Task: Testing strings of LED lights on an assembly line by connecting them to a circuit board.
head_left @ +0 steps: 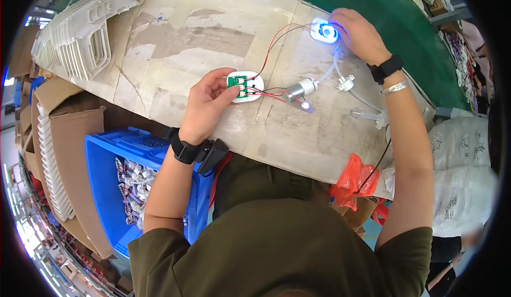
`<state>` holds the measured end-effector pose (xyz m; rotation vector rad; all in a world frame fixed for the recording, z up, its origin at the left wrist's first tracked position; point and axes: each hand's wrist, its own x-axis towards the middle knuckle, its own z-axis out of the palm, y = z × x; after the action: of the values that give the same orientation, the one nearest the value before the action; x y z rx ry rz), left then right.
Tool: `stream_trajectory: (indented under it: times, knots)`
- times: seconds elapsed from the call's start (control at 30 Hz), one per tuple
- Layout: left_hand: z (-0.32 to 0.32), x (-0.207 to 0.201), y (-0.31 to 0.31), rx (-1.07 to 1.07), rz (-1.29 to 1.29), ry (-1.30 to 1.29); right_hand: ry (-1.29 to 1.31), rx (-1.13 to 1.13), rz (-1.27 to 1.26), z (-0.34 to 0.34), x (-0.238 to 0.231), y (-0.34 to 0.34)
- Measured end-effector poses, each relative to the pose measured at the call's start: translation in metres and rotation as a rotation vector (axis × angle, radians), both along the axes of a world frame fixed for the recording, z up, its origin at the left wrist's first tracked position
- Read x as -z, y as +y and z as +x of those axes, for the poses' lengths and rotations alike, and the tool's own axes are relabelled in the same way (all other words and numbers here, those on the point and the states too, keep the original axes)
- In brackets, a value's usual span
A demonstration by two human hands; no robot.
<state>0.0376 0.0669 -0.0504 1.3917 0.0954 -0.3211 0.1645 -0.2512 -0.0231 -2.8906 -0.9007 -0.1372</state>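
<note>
My left hand [206, 103] grips a white oval housing with a green circuit board [243, 86] in it, pressed onto the worn cardboard-covered table [175, 47]. Red and black wires [274, 42] run from the board to a round part glowing blue [324, 31], which my right hand [357, 31] touches at the far right. Other wires lead to a small silver motor [300, 89] joined to clear tubing with white connectors [345, 81]. A tiny light [305, 105] glows beside the motor.
Stacks of white moulded plastic parts [80, 36] lie at the table's left end. A blue crate [109, 174] of small assemblies stands below left, beside cardboard boxes [69, 132]. A red plastic bag [354, 177] hangs at the near edge. A green belt [394, 15] runs behind.
</note>
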Motion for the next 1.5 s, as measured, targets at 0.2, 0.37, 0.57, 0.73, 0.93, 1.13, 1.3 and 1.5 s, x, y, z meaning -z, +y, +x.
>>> stream_trajectory:
  times: [0.2, 0.37, 0.57, 0.73, 0.93, 1.13, 1.3, 1.5]
  knots:
    - [-0.001, -0.003, -0.002, -0.006, 0.074, 0.003, 0.238, -0.04, 0.176, -0.01, 0.005, 0.007]
    - [-0.001, -0.003, -0.003, -0.007, 0.06, -0.013, 0.116, 0.004, 0.007, -0.021, -0.001, 0.019]
    - [0.001, -0.003, -0.004, 0.011, 0.033, -0.035, 0.006, 0.043, 0.05, -0.019, -0.004, 0.021]
    - [-0.003, 0.001, -0.002, -0.003, 0.053, -0.01, 0.31, 0.093, 0.459, 0.002, 0.011, 0.016]
    - [-0.002, -0.004, -0.002, 0.002, 0.073, -0.011, 0.199, 0.081, 0.47, 0.019, 0.055, -0.007]
    - [-0.001, -0.002, -0.004, 0.017, 0.0, -0.018, 0.376, 0.068, 0.624, 0.019, 0.049, -0.011]
    - [-0.002, -0.001, -0.002, 0.01, -0.002, -0.014, 0.831, 0.348, 0.909, 0.004, 0.021, 0.001]
    - [-0.003, -0.002, -0.003, 0.044, 0.039, -0.082, 0.811, 0.379, 0.911, -0.001, 0.024, -0.002]
